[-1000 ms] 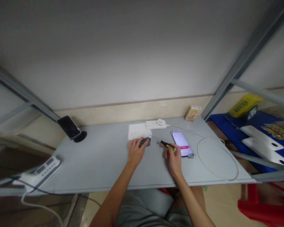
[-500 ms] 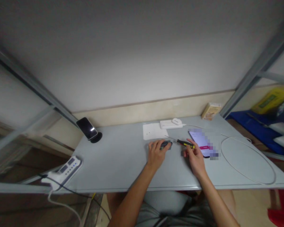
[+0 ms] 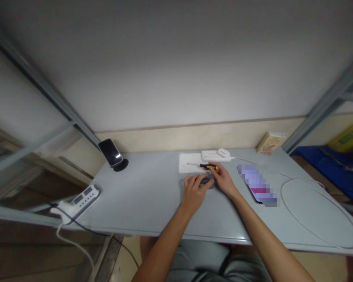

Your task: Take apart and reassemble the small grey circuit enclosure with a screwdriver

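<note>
My left hand (image 3: 193, 192) is closed over a small dark grey device with a ribbed or slotted face (image 3: 206, 180), holding it down on the desk. In my right hand (image 3: 224, 181) is a screwdriver (image 3: 209, 167) with a black and yellow handle. Its thin shaft points left, over a white sheet of paper (image 3: 191, 158) just beyond the device. A tiny dark speck, too small to name, shows on the sheet near the shaft's tip. My fingers hide part of the device.
A phone with a lit screen (image 3: 257, 186) lies right of my hands, near a looped white cable (image 3: 284, 203). Behind the paper sits a white power bank-like block (image 3: 208, 156). Another phone (image 3: 110, 152) leans on a stand at left, above a power strip (image 3: 82, 203). A small box (image 3: 271, 143) stands back right.
My right hand has moved left and away from me with the screwdriver, from beside the lit phone to over the paper. My left hand stays on the device. The view has shifted slightly.
</note>
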A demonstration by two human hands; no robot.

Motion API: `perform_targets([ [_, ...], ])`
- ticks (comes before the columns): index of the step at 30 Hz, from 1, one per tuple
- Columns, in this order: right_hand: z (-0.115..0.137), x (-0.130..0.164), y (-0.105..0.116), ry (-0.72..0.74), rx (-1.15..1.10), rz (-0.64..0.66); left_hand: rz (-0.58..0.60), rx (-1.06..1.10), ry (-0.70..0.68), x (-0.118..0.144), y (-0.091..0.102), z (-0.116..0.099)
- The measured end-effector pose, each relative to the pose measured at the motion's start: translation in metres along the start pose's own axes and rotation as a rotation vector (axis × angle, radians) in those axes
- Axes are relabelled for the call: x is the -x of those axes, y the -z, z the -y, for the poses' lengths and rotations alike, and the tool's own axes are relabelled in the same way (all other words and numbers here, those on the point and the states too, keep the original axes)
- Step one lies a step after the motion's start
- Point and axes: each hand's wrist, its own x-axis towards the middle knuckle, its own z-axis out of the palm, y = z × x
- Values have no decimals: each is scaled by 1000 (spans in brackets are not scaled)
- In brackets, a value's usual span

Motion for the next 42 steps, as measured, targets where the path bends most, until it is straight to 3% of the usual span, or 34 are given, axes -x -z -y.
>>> perform_targets([
  [14, -12, -2, 2, 47, 92, -6, 27, 36, 59, -8, -1, 6],
  [20, -10, 2, 4, -9, 13, -43, 21, 53, 68, -7, 1, 4],
  [24, -10, 3, 3, -32, -13, 5, 28, 43, 73, -5, 0, 4],
  [32, -11, 1, 0, -20, 26, 15, -31, 76, 82, -5, 3, 1],
  [37, -11, 1, 0, -1, 36, 13, -193, 195, 270, -1, 3, 5],
  [42, -9, 2, 2, -5, 20, -22, -351, 257, 525, -5, 0, 36],
])
